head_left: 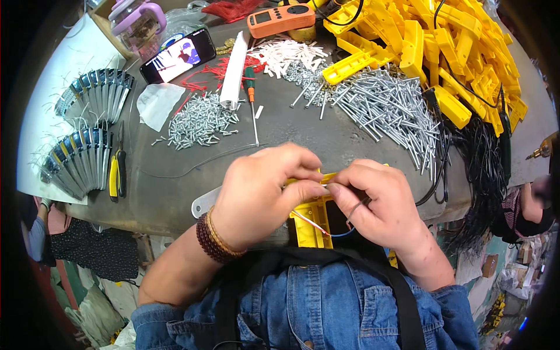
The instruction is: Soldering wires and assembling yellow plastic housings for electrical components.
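My left hand [259, 189] and my right hand [378, 201] meet at the table's front edge, fingertips pinched together on thin wire. Below the fingers run a white and red wire [311, 221] and a blue wire [343, 234]. The joint between the fingertips is mostly hidden. Under both hands lies a yellow plastic housing [313, 226] with open compartments. A silver metal strip with a hole [204, 205] sticks out to the left from beneath my left hand. Beyond the hands, a thin grey wire [201, 164] curves over the table.
Screws [204, 121], long bolts [388, 108], white sleeves [283, 55] and a screwdriver [252, 99] lie beyond. Yellow housings [455, 44] pile up right, above black cables [487, 169]. Left are pliers [118, 174], wired metal strips [81, 157], a phone [178, 56]; behind, an orange meter [281, 21].
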`<state>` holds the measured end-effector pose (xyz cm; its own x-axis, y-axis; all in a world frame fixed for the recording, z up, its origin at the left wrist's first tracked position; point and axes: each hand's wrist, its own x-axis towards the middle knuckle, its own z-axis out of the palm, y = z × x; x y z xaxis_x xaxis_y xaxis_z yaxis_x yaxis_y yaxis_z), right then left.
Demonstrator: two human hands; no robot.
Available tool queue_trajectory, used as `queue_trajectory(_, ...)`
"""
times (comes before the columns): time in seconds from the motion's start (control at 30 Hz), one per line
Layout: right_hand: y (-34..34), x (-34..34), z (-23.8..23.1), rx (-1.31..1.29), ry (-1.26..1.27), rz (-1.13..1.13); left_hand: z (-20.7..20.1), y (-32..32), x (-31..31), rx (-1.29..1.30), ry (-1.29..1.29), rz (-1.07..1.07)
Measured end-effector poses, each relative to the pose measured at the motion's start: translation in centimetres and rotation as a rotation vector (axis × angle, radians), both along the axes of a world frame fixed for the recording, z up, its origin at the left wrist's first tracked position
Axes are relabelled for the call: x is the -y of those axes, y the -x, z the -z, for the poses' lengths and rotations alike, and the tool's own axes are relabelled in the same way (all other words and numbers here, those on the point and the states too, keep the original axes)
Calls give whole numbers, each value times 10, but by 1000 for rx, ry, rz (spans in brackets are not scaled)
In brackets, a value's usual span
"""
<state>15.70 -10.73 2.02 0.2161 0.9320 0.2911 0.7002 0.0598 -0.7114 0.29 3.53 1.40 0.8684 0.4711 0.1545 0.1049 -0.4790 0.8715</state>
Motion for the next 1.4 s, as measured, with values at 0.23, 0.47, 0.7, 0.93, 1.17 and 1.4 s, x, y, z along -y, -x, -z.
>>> queue_trajectory(0.23, -18, 0, 7, -685, -126, -109, 6, 0, 3, 151, -414, 97)
queue_trajectory(0.47, -31, 9, -7, -459, 12, -217, 8, 2, 5, 244, -366, 22)
queue_trajectory(0.7, -19, -2, -4, -519, 280, -70, 1, -1, -1, 244, -513, 180)
queue_trajectory(0.93, -8, -12, -6, -84, 117, -164, 7, -1, 4, 377, -650, 150)
queue_trajectory(1.17, -8, -14, 6, -62, 65, -144, 4, 3, 5, 166, -678, -18)
queue_trajectory(1.4, -16, 0, -5, -639, 68, 17, 6, 6, 6, 116, -558, -123)
